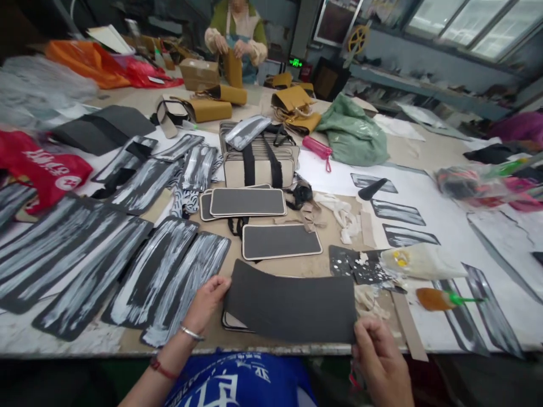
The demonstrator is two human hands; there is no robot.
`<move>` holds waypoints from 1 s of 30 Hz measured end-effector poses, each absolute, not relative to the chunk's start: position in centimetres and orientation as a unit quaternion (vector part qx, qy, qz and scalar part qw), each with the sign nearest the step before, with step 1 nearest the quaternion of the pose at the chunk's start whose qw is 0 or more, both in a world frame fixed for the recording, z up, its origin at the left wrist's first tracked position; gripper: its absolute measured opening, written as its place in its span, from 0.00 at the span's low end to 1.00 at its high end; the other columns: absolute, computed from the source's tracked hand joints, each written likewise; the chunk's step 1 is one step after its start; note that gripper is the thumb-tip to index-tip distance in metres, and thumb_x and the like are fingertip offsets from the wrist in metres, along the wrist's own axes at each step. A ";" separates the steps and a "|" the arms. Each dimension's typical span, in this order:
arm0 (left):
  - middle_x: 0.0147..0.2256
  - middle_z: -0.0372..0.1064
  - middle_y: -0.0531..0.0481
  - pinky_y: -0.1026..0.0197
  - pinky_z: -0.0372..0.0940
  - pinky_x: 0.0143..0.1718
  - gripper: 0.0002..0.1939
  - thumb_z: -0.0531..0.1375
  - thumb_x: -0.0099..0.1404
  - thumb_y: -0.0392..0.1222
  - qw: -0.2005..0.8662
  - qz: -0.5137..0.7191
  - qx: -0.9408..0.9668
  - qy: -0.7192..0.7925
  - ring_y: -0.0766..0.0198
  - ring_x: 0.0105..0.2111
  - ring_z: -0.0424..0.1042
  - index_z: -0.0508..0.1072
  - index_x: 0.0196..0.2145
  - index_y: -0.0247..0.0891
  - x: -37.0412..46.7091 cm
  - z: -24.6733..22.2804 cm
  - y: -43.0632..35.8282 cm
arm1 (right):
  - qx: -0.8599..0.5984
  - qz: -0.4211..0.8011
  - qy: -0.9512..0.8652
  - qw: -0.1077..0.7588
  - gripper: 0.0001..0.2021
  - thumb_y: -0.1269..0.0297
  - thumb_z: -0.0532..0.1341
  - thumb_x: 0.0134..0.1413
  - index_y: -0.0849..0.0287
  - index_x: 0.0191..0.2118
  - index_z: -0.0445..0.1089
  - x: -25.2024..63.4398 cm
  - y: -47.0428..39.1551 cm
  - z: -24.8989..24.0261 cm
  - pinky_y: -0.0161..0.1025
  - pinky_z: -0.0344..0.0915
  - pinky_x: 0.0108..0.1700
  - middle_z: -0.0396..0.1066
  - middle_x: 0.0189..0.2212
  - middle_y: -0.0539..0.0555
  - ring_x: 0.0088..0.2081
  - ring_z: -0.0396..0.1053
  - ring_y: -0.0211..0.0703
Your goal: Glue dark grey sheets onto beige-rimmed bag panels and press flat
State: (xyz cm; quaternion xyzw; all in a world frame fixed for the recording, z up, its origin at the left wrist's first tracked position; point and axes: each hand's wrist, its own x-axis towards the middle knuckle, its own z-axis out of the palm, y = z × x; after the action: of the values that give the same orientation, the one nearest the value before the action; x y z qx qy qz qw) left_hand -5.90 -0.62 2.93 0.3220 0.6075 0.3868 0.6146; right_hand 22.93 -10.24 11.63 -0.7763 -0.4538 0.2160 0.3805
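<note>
A dark grey rectangular sheet (292,305) is held by its two ends, slightly bowed, above a light-edged panel that peeks out under its lower left corner. My left hand (207,302) pinches the sheet's left edge. At its lower right corner, my right hand (377,350) grips it between thumb and fingers. Just beyond lies a grey panel with a cream border (282,241), and behind that a small stack of similar panels (248,202). To the left, several dark pieces streaked with white (186,282) lie side by side.
Right of the sheet are a whitish bag with yellow spots (419,260), an orange bottle with a green nozzle (436,299) and a beige strip (409,325). Farther back stand bundled panels (258,169), a green bag (354,133) and mustard pieces (207,109). A person (237,39) works across the table.
</note>
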 end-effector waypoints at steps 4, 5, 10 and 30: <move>0.20 0.62 0.55 0.64 0.57 0.28 0.21 0.58 0.47 0.59 0.514 0.347 0.386 0.683 0.66 0.24 0.60 0.67 0.23 0.36 -7.1 1.7 -3.1 | -0.799 0.237 -0.449 0.323 0.18 0.45 0.51 0.50 0.56 0.28 0.61 24.1 -11.5 5.9 0.35 0.60 0.25 0.61 0.19 0.48 0.21 0.60 0.38; 0.20 0.62 0.55 0.64 0.57 0.27 0.21 0.57 0.48 0.59 0.496 0.337 0.399 0.694 0.66 0.24 0.60 0.67 0.23 0.36 -7.1 1.4 -3.5 | -0.803 0.230 -0.453 0.310 0.18 0.45 0.50 0.50 0.56 0.27 0.60 24.3 -11.8 4.8 0.36 0.60 0.26 0.62 0.20 0.48 0.22 0.61 0.39; 0.18 0.60 0.56 0.63 0.57 0.26 0.19 0.53 0.49 0.58 0.446 0.298 0.438 0.721 0.65 0.22 0.60 0.65 0.20 0.38 -5.9 1.1 -3.7 | -0.819 0.193 -0.474 0.260 0.20 0.43 0.46 0.52 0.56 0.27 0.58 24.9 -12.3 1.6 0.39 0.60 0.30 0.63 0.23 0.51 0.25 0.62 0.42; 0.23 0.62 0.51 0.61 0.58 0.32 0.11 0.47 0.59 0.43 0.318 0.202 0.549 0.746 0.62 0.28 0.65 0.61 0.23 0.39 -4.1 -0.2 -3.1 | -0.827 0.191 -0.499 0.171 0.26 0.35 0.40 0.47 0.54 0.24 0.56 26.3 -10.3 -0.4 0.46 0.59 0.30 0.63 0.20 0.55 0.25 0.63 0.49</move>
State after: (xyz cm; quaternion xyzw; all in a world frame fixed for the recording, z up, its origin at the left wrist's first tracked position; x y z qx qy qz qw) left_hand -4.05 -3.10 -0.21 0.5491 0.7460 0.2024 0.3178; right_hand 26.33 -10.32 -0.39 -0.8274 -0.4993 0.1915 0.1714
